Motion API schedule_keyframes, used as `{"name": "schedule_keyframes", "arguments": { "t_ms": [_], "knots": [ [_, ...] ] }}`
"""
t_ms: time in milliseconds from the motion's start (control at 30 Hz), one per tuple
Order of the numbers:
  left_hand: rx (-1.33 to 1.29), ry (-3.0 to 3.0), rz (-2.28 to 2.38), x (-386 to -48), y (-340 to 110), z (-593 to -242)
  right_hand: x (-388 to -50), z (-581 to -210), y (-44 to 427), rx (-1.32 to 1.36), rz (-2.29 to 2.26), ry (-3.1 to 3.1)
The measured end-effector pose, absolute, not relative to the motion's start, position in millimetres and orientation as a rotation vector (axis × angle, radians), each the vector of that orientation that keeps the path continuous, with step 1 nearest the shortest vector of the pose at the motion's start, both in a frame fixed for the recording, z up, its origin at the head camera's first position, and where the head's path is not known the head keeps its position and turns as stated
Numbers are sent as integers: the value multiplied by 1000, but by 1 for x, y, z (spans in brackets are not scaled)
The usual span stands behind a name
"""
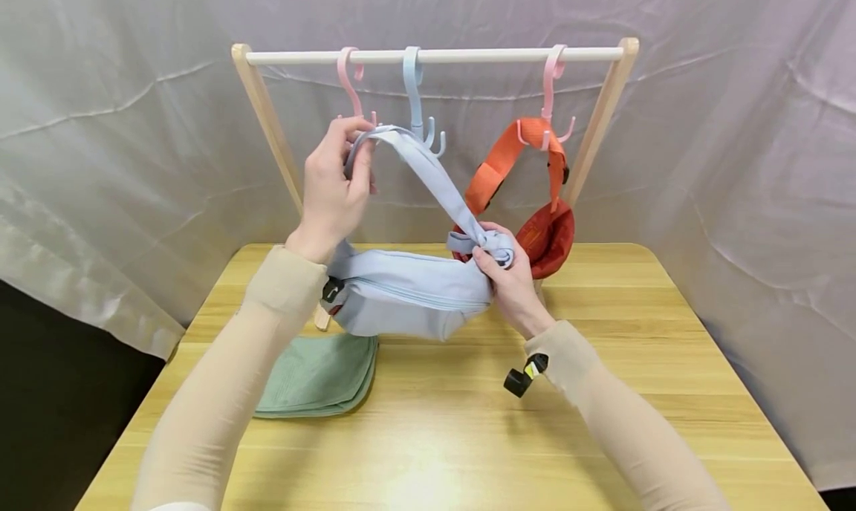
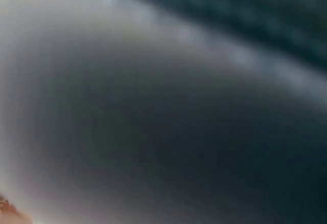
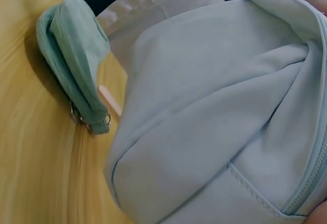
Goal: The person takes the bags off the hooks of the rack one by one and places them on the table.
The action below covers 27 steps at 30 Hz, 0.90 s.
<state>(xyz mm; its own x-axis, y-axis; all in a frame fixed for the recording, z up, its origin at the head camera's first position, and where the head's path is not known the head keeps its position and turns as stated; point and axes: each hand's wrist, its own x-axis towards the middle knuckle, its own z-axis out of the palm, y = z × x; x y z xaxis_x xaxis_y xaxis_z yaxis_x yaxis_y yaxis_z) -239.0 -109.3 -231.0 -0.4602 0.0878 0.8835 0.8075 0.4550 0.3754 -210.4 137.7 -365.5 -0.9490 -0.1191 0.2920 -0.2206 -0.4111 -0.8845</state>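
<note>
A light blue sling bag (image 1: 414, 277) hangs in the air above the table between my two hands. My left hand (image 1: 332, 184) pinches the top of its strap (image 1: 428, 173), just in front of the left pink hook (image 1: 348, 80) and left of the blue hook (image 1: 413, 88). At the bag's right end, my right hand (image 1: 513, 284) grips the bunched strap by the bag's corner. In the right wrist view the bag's pale fabric (image 3: 204, 106) and zipper fill most of the picture. The left wrist view is mostly dark, blurred fabric.
A rack with a white rod (image 1: 468, 55) and wooden legs stands at the back. From its right pink hook (image 1: 548, 88) hangs a red bag (image 1: 553, 240) by an orange strap (image 1: 501, 166). On the wooden table (image 1: 468, 422), a green bag (image 1: 321, 373) lies at the left.
</note>
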Motion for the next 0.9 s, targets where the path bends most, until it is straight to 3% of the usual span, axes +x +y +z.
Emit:
{"name": "schedule_keyframes", "arguments": {
  "t_ms": [567, 900],
  "knots": [
    [-555, -2104, -1340, -231, -126, -255, -203, -347, 134, 393, 2468, -1626],
    [-571, -2266, -1290, -225, -138, -274, -198, -342, 134, 444, 2453, -1566]
  ]
}}
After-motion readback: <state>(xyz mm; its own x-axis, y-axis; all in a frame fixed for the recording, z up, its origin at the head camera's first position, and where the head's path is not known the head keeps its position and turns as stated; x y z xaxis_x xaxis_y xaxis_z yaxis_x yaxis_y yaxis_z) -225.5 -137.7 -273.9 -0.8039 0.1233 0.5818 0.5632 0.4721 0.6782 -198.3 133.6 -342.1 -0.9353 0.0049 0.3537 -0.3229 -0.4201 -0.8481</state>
